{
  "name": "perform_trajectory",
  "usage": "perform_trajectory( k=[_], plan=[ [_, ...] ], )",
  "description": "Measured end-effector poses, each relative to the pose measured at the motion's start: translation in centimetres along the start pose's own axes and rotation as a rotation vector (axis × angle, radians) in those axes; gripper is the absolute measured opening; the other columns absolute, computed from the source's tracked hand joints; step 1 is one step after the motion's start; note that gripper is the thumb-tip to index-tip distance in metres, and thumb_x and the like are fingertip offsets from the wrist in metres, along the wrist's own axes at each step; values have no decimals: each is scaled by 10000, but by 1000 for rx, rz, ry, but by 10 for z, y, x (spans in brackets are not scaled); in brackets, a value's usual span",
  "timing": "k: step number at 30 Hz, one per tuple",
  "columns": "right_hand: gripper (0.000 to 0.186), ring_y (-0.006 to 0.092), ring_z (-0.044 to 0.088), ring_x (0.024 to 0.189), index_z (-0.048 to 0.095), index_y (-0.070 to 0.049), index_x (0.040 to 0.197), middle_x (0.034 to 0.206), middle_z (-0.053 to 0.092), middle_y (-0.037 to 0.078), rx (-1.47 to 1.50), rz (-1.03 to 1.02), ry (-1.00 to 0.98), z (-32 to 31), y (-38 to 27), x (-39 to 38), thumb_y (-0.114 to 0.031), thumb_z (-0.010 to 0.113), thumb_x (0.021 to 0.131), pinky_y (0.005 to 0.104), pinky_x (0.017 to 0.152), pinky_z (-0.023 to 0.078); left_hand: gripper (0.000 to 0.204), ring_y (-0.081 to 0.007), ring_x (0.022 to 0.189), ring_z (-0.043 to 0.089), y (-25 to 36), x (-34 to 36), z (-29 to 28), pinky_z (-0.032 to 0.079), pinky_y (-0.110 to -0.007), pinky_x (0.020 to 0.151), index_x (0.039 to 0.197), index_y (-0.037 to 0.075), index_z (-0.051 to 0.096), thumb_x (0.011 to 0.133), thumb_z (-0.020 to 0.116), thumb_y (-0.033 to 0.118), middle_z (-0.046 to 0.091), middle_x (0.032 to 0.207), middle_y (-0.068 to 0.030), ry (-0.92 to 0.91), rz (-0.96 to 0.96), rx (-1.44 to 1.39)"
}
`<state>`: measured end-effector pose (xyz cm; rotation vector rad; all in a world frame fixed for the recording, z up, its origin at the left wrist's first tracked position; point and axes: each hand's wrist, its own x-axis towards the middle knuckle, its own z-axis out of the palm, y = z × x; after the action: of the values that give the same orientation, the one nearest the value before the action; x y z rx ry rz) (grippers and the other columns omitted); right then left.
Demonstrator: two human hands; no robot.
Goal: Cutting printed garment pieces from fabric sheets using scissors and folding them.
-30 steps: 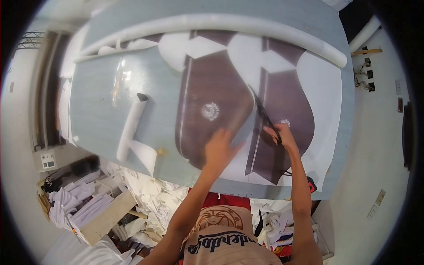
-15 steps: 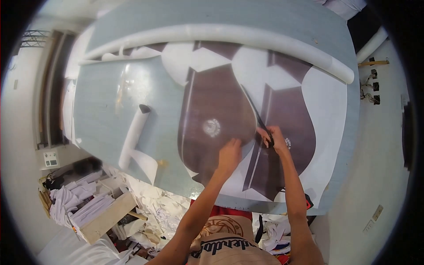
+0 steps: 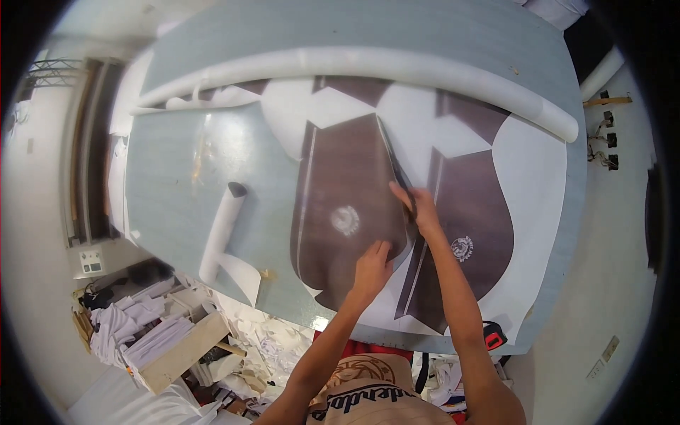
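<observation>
A wide printed sheet [image 3: 531, 184] lies across the table, white with brown, curved-edged panels on it. My right hand [image 3: 419, 207] is closed on a pair of dark scissors [image 3: 401, 172]. Their long blades point away from me along the right edge of the left brown panel [image 3: 338, 173]. Near the lower right of that panel, my left hand [image 3: 372, 268] has its fingers bunched on the sheet, holding it. Another brown panel [image 3: 473, 202] lies right of the scissors, partly under my right forearm. White emblems show on both panels.
A long white roll [image 3: 340, 62] spans the far side of the blue-grey table [image 3: 163, 163]. A smaller curled white piece [image 3: 225, 223] lies at left. By the near right edge sits a red-and-black tape measure [image 3: 495, 335]. White scraps [image 3: 269, 333] and a loaded box [image 3: 180, 354] are below.
My right hand has moved away from me and a little left with the scissors, along the panel's edge. My left hand stays near the same spot. The whole view has shifted slightly.
</observation>
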<state>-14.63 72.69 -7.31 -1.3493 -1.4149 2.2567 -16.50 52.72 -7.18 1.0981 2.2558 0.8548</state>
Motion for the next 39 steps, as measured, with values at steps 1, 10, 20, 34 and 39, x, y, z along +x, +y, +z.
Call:
perform_trajectory(
  k=[1,10,20,34,39],
  plan=[
    [515,82,469,409,589,-81,640,540,507,-25,-24,-2,26,8,-7,1,-499,839,803,253,395,344,312,-361,856,652,-1,0,-1,537,-447,727,1022,22,585,742,716,-21,616,924,-145,3,-11,4],
    [495,86,466,406,560,-94,634,540,499,-31,-14,13,24,19,-9,14,-462,816,844,249,390,329,298,-360,865,657,-2,1,-6,540,-448,736,1006,22,577,741,712,-6,622,944,-144,-1,-53,-15],
    [437,94,495,424,550,-75,665,564,520,5,-472,124,-314,-84,-103,71,-373,657,968,252,409,368,256,-326,814,632,3,21,-10,527,-446,671,936,57,548,776,737,121,566,884,-105,82,-103,109],
    [428,67,531,418,579,-77,625,540,539,-20,-937,173,-612,-134,-194,165,-372,751,883,226,407,396,322,-318,869,631,38,141,-14,503,-459,699,928,70,573,748,783,234,584,912,-113,125,-215,220],
    [432,50,512,430,581,-78,626,542,534,-31,-944,144,-686,-131,-196,184,-390,744,877,221,414,390,340,-338,736,650,20,202,-1,504,-459,625,873,52,562,789,792,287,609,816,-123,225,-208,178]
  ],
)
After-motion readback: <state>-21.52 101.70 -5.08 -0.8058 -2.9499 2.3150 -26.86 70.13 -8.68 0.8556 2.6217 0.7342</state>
